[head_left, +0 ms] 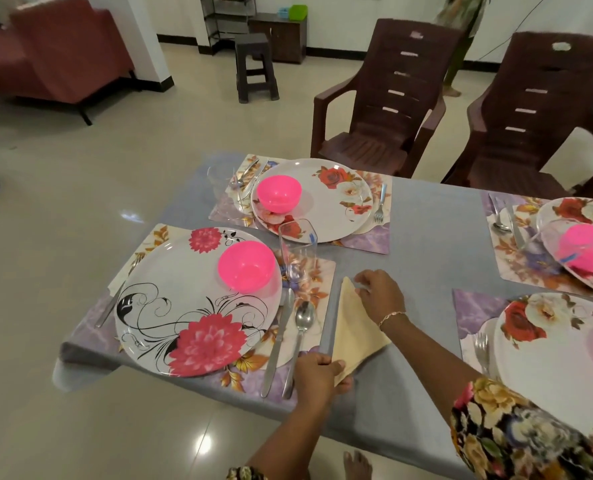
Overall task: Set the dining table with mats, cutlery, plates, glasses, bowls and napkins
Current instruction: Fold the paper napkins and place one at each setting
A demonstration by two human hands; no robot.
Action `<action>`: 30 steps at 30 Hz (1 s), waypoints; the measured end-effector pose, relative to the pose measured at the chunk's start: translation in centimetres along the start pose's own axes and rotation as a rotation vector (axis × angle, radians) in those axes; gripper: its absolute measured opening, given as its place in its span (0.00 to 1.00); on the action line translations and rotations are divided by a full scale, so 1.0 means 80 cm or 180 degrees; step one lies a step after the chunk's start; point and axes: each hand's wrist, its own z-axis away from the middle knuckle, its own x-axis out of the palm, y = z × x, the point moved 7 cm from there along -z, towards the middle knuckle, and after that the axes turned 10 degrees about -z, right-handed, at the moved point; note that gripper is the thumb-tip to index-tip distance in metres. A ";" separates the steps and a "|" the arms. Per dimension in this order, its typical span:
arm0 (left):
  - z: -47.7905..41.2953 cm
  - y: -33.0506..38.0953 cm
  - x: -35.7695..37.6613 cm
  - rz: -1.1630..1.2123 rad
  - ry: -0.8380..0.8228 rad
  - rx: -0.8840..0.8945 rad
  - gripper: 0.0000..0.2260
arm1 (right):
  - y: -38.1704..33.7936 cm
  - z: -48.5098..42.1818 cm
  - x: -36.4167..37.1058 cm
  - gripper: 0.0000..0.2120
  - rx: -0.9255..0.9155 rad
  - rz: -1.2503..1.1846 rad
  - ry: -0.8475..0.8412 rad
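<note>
Pale yellow and folded into a triangle, the cloth napkin (355,327) is held at both ends by my fingers (344,383). My left hand (316,375) grips its near corner, fingers curled under the fabric and thumb on top. My right hand (380,294), with a thin bracelet (392,315) at the wrist, pinches the far tip.

The napkin lies on the grey covered surface (426,237), just beside the right edge of the nearest floral place mat (317,271). On that mat, next to the napkin, a steel spoon (302,323) and a steel knife (278,341) lie side by side. Left of them sits a round white plate printed with pink flowers (184,306). A bright pink plastic bowl (246,266) stands on the plate's far part, and a clear square-mouthed glass (297,251) stands at the mat's far right corner.

Beyond it, a second floral mat (368,240) carries a rose-patterned plate (323,199), another pink bowl (278,194) and a fork (380,202). Two brown plastic chairs (385,98) stand at the far side of the surface.
</note>
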 end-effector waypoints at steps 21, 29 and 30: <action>0.023 -0.004 -0.020 -0.0984 0.0157 0.0337 0.07 | 0.025 0.077 0.081 0.62 -0.1132 0.1699 -0.1358; 0.059 0.068 -0.001 -0.3205 0.1047 0.2383 0.13 | 0.050 0.099 0.019 0.38 -0.0941 0.0618 -0.0333; 0.062 0.077 0.009 -0.3362 0.1077 0.2594 0.11 | 0.059 0.108 0.007 0.33 -0.0956 0.0643 -0.0146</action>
